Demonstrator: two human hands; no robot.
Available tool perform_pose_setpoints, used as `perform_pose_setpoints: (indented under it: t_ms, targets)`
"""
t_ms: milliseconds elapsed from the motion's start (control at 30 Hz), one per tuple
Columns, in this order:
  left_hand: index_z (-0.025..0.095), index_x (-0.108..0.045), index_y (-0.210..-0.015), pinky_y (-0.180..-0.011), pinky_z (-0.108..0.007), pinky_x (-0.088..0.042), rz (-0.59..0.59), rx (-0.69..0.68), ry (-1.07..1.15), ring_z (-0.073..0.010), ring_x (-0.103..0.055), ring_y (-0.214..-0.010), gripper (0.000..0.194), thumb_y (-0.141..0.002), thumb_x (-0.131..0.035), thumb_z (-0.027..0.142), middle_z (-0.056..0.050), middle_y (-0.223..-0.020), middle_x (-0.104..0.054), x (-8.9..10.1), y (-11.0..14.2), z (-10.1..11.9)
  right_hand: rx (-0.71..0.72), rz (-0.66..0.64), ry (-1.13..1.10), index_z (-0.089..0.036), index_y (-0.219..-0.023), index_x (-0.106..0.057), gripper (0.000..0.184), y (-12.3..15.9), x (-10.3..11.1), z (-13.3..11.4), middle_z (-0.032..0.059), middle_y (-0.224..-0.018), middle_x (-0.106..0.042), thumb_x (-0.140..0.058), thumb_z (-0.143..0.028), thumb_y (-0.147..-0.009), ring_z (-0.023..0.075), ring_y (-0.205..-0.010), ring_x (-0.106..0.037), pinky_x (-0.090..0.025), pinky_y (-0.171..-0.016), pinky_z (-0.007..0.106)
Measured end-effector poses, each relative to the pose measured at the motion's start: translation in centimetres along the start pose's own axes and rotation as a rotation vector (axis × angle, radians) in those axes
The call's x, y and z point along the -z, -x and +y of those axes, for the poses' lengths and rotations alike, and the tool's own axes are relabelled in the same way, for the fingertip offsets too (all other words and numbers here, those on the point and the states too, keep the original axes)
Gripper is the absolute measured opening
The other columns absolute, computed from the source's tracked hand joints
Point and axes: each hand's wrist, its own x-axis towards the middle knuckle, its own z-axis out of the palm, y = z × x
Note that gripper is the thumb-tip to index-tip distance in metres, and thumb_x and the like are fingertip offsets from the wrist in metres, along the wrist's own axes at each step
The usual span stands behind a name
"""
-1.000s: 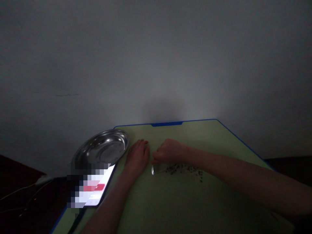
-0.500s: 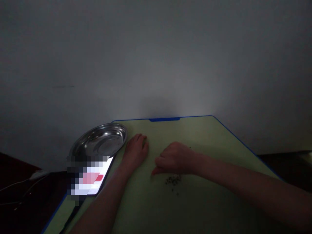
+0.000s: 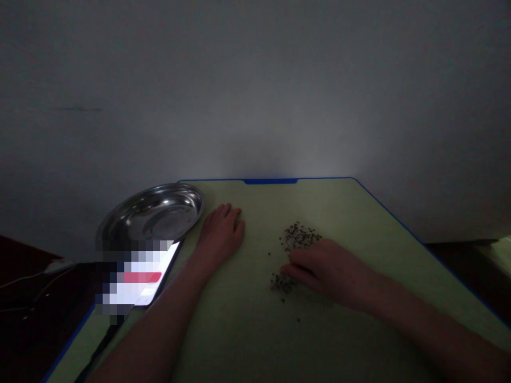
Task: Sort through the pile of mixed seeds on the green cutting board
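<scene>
In the head view, left of centre, shows left hand (image 3: 221,234) palm-down on green table (image 3: 235,330), fingers released and loosely spread, near metal basin (image 3: 165,221) at left and lit screen (image 3: 149,276) at lower left. Right of centre, shows right hand (image 3: 333,271) with fingers curled, between and partly over two patches of dark bits (image 3: 301,235); cannot tell whether empty or pinching some.

One head-worn view — forward and steeply down over the green tabletop (image 3: 255,213), fairly close.
</scene>
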Motion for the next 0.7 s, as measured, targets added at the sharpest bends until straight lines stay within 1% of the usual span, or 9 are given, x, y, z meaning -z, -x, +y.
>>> perform_pose_setpoints:
  t_ms: [100,167,367,533,700]
  targets:
    - [0.015,-0.058,-0.126,-0.11,-0.044,-0.035,-0.006,0.003,-0.018,-0.028,-0.046,-0.129,0.041,-0.092,-0.042,0.031,-0.014,-0.139,-0.052,0.0,0.0,0.1,0.004,0.002,0.018,-0.019,-0.066,-0.062,0.037,0.0,-1.0,0.0,-0.0004,-0.052,-0.059,-0.047,-0.038,-0.094,0.0109,-0.045,-0.046,-0.017,-0.051,0.028]
    - [0.014,-0.058,-0.127,-0.11,-0.043,-0.035,-0.016,0.005,-0.03,-0.0283,-0.045,-0.129,0.042,-0.092,-0.042,0.031,-0.014,-0.139,-0.051,0.1,0.0,0.1,0.004,0.0,0.029,-0.019,-0.066,-0.062,0.037,-0.1,-1.3,-0.1,0.0002,-0.052,-0.06,-0.047,-0.038,-0.094,0.0111,-0.045,-0.046,-0.017,-0.051,0.028]
    - [0.013,-0.057,-0.127,-0.109,-0.042,-0.035,-0.031,-0.003,-0.027,-0.0285,-0.046,-0.128,0.042,-0.092,-0.041,0.031,-0.014,-0.138,-0.052,0.2,0.0,0.3,-0.006,-0.012,0.062,-0.019,-0.067,-0.062,0.039,-0.1,-1.4,-0.1,0.0008,-0.053,-0.061,-0.044,-0.04,-0.094,0.0115,-0.046,-0.047,-0.016,-0.051,0.03]
    - [0.015,-0.057,-0.124,-0.108,-0.042,-0.036,-0.021,-0.009,-0.013,-0.0274,-0.047,-0.127,0.039,-0.092,-0.042,0.03,-0.014,-0.135,-0.053,0.3,0.1,0.3,0.046,-0.02,0.017,-0.019,-0.066,-0.061,0.04,0.2,-1.5,0.3,-0.0004,-0.051,-0.057,-0.043,-0.04,-0.095,0.011,-0.047,-0.046,-0.018,-0.051,0.03]
    - [0.017,-0.058,-0.121,-0.107,-0.041,-0.037,-0.026,-0.012,-0.022,-0.0261,-0.048,-0.124,0.036,-0.092,-0.042,0.03,-0.011,-0.13,-0.056,0.2,0.1,0.3,0.042,-0.045,0.031,-0.019,-0.067,-0.06,0.038,0.5,-1.3,0.7,-0.0008,-0.052,-0.058,-0.045,-0.039,-0.095,0.0113,-0.047,-0.046,-0.018,-0.051,0.03]
